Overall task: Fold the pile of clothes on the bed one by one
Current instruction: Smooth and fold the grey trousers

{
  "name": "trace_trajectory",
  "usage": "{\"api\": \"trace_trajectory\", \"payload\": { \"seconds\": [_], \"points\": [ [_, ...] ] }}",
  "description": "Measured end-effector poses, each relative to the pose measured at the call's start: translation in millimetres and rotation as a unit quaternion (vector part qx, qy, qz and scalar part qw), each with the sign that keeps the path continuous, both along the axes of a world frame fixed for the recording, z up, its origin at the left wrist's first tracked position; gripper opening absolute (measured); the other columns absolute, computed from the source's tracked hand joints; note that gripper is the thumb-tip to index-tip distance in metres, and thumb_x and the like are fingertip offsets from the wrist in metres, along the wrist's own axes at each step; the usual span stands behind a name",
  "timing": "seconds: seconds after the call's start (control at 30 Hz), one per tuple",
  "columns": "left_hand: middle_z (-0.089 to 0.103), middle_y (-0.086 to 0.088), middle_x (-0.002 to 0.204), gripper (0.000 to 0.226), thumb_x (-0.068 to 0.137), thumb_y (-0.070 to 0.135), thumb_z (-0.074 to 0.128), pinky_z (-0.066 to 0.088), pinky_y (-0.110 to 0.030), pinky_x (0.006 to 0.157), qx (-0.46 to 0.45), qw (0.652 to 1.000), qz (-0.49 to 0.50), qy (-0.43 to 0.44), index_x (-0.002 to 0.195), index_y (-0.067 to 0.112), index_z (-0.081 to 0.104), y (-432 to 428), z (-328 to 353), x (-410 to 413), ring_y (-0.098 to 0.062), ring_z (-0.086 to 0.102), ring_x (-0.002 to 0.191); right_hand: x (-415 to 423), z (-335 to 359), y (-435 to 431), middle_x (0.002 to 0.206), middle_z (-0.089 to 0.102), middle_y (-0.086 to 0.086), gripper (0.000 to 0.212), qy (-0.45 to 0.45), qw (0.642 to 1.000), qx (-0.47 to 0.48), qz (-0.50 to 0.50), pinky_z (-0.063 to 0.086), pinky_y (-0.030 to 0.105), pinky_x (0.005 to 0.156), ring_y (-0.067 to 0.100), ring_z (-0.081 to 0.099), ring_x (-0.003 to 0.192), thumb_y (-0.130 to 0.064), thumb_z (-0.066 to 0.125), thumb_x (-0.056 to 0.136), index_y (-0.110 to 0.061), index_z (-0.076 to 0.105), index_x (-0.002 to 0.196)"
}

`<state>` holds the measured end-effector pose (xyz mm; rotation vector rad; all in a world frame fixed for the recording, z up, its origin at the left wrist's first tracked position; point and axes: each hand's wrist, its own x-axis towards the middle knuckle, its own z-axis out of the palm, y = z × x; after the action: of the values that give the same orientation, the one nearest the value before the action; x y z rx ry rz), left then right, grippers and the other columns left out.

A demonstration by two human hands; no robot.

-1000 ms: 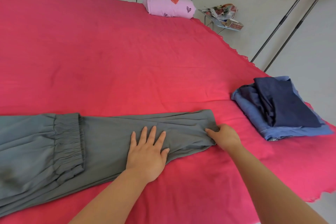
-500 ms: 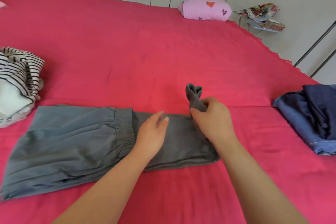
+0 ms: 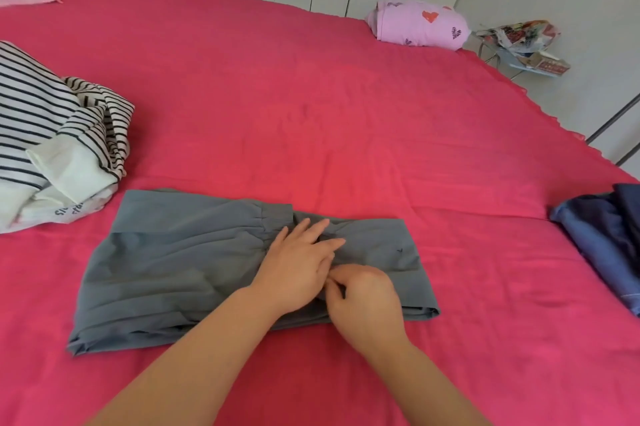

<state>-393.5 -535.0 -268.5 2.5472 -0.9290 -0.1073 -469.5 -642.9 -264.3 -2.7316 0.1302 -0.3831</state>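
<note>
Grey trousers (image 3: 207,270) lie lower centre of the frame on the pink bed (image 3: 311,114), doubled into a wide band. The left hand (image 3: 298,270) presses flat on the middle, fingers straight. The right hand (image 3: 367,297) sits just beside it, fingers curled, apparently pinching a tuck of cloth. The fabric looks thin, light and limp, and likely to slide and bunch. It is best taken at the folded right edge, all layers together. Striped clothes (image 3: 52,135) sit at upper left, folded blue clothes (image 3: 602,245) at the right edge.

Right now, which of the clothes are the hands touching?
The grey trousers in the middle, under the left hand and right hand. The striped top lies apart at left, the blue pile at right.
</note>
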Motion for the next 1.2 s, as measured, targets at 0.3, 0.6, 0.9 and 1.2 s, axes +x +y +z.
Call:
{"api": "trace_trajectory", "payload": {
  "seconds": [0.3,0.6,0.9,1.2],
  "points": [
    [-0.003,0.004,0.158,0.050,0.097,0.048,0.023,-0.013,-0.049,0.114,0.191,0.981,0.008,0.014,0.145,0.038,0.021,-3.0,-9.4,18.5,-0.021,-0.009,0.145,-32.2,-31.9,-40.6,0.149,0.033,-0.005,0.068,0.171,0.971,-0.169,0.005,0.019,0.041,0.109,0.022,0.030,0.139,-0.062,-0.003,0.090,-0.039,0.039,0.138],
    [0.006,0.004,0.158,0.053,0.094,0.049,0.016,-0.003,-0.046,0.115,0.098,0.994,0.027,-0.027,0.144,0.036,0.027,-1.4,11.2,-6.8,-0.018,0.002,0.145,-30.0,-11.1,-96.0,0.117,0.064,0.012,0.039,-0.024,0.987,0.034,-0.155,0.034,0.024,0.095,0.027,0.059,0.109,-0.030,0.050,0.090,-0.006,0.061,0.119],
    [0.001,0.003,0.158,0.054,0.099,0.044,0.026,-0.007,-0.045,0.115,0.118,0.993,0.025,-0.008,0.149,0.028,0.013,19.3,8.8,-15.7,-0.018,-0.003,0.145,-2.8,13.0,-95.0,0.067,0.062,0.012,0.030,0.109,0.874,0.404,-0.248,0.039,0.030,0.053,0.022,0.055,0.062,-0.025,0.062,0.081,0.004,0.067,0.085],
    [0.038,0.004,0.147,0.041,0.099,0.027,0.038,0.017,-0.017,0.109,-0.323,0.896,0.236,0.196,0.140,0.020,0.040,98.6,35.9,-2.0,-0.008,0.031,0.136,38.3,99.1,20.7,0.064,0.059,0.007,0.013,-0.021,0.819,0.569,-0.071,0.047,0.024,0.053,0.013,0.057,0.057,-0.007,0.053,0.088,-0.008,0.058,0.076]
  ]
}}
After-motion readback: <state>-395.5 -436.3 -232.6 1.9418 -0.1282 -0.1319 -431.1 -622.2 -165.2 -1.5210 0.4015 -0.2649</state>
